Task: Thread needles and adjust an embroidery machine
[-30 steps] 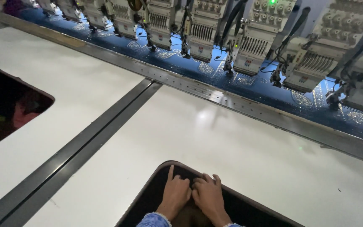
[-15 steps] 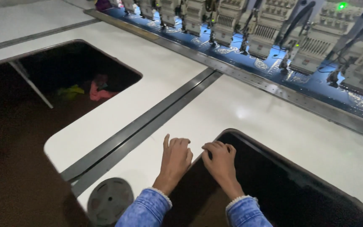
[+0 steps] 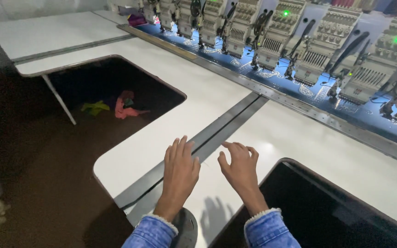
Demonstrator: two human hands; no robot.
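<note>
Left hand: empty, palm down, fingers together and extended, over the white counter; fingertips at the grey seam that runs between two counter panels. Whether the palm presses the surface cannot be told.

Right hand: empty, fingers spread and slightly curled, fingertips on or just above the counter, just right of the seam and just left of a dark cut-out in the counter edge. Hands near each other, not touching.

Sleeves: blue denim with pale fleece cuffs, at both wrists.

Disc: round, grey, below the left wrist at the counter's near edge, partly hidden.

Second cut-out: dark, left of the hands and well apart from them; inside it, pink cloth and yellow-green cloth lie side by side.

Embroidery heads: a row along the far side of the counter, pale housings, two green lamps lit; beneath them a strip of blue fabric with pale stitched motifs, bordered by a metal rail.

Floor: dark brown, left of the counter.
</note>
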